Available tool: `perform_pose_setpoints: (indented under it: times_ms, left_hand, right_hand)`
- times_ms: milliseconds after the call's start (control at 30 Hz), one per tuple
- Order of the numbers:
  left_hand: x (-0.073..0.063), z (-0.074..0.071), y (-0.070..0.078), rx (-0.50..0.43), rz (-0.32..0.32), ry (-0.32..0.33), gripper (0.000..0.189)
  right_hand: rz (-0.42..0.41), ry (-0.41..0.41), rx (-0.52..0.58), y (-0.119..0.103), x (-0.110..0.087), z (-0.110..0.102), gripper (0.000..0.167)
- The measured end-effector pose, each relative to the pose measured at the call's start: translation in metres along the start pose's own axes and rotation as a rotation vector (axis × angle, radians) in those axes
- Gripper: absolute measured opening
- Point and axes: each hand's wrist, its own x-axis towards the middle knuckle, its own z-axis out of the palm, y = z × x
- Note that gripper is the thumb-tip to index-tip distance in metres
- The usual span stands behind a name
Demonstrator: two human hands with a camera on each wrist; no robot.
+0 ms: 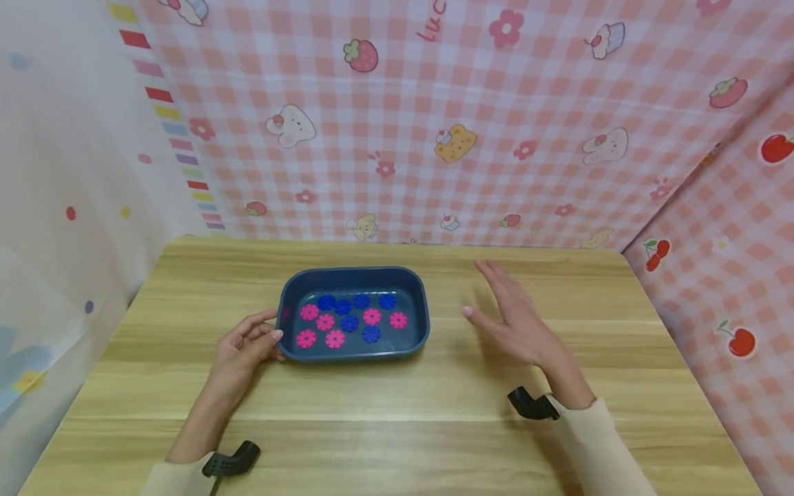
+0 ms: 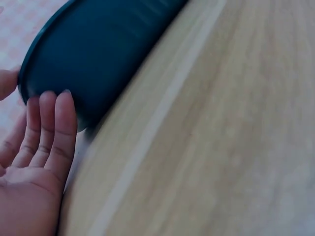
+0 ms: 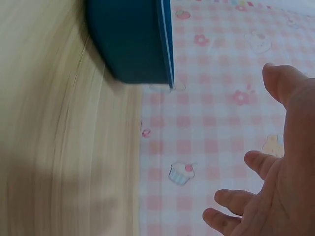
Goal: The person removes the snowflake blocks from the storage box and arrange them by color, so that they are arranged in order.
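A dark blue rectangular tray (image 1: pixel 356 357) with rounded corners stands on the table. On its floor lie several pink notched discs (image 1: pixel 335 339) and several blue notched discs (image 1: pixel 371 334), flat and mostly apart, two blue ones nearly touching. My left hand (image 1: pixel 238 355) holds the tray's left end, thumb at the rim and the other fingers against the outer wall, as the left wrist view shows along the tray (image 2: pixel 93 49). To the right of the tray, my right hand (image 1: pixel 517 327) hovers apart from it, fingers spread and holding nothing; the right wrist view shows the tray's end (image 3: pixel 133 44).
The wood-grain table (image 1: pixel 347 441) reaches back to a pink checked cloth (image 1: pixel 397 138) with cartoon prints. Another checked cloth (image 1: pixel 713 275) hangs at the right, and a pale dotted one (image 1: pixel 80 158) at the left. A black wrist mount (image 1: pixel 232 460) sits at my left cuff.
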Motion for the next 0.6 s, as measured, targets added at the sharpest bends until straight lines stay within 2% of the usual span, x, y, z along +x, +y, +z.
perform_pose_setpoints:
  times_ms: [200, 600]
  left_hand:
    - [-0.001, -0.004, -0.003, -0.105, 0.002, -0.090, 0.040]
    - [0.001, -0.009, -0.006, -0.253, -0.001, -0.168, 0.041]
  right_hand:
    - [-0.017, -0.021, 0.026, -0.014, 0.008, 0.004, 0.080]
    - [-0.034, -0.068, 0.074, -0.037, 0.025, 0.019, 0.090]
